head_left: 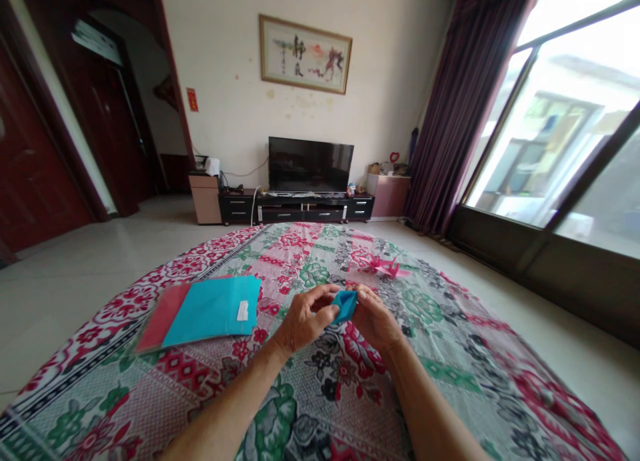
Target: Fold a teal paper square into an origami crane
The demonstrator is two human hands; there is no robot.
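A small piece of folded blue paper (pixel 345 306) is held between both hands above the middle of the patterned cloth. My left hand (pixel 306 320) pinches its left side, thumb in front and fingers behind. At its right edge, the fingers of my right hand (pixel 374 316) are closed on the paper; some fingertips are hidden behind it. The blue paper has an open fold at the top. To the left lies a clear packet of blue and red paper sheets (pixel 207 312) with a small white label. Beyond my right hand rest pink folded paper pieces (pixel 389 268).
The flowered cloth (pixel 280 408) covers a round table. Past its far edge stand a low black cabinet (pixel 295 211) and a television (pixel 310 166). A window (pixel 565 128) with a dark curtain (pixel 450 108) is at the right, and doors (pixel 45 134) are at the left.
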